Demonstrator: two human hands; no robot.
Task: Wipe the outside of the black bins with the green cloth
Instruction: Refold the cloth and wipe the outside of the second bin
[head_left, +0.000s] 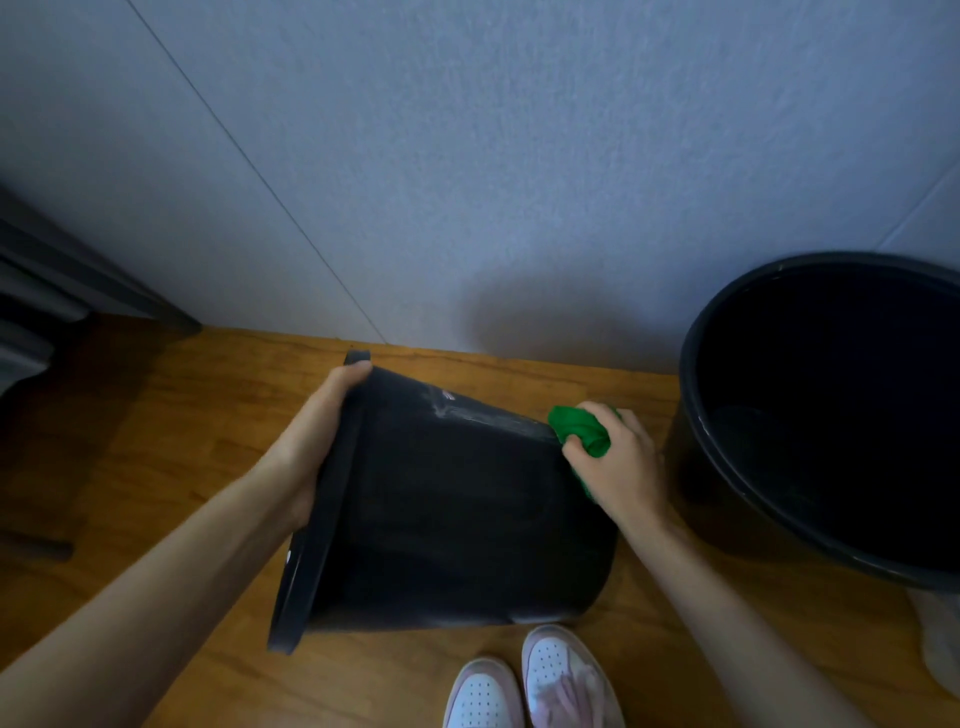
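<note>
A black bin (447, 514) lies on its side above the wooden floor, its rim to the left and its base to the right. My left hand (306, 441) grips the rim, thumb over the upper edge. My right hand (618, 462) holds a bunched green cloth (582, 431) against the bin's outer wall near the base. Pale dusty smears show on the bin's upper side. A second, larger black bin (727, 332) stands upright at the right, its mouth open toward me.
A grey-blue wall (467, 156) runs close behind the bins. Dark furniture (62, 291) stands at the left edge. My two white and pink shoes (535, 686) are on the wooden floor (197, 415) just below the tilted bin.
</note>
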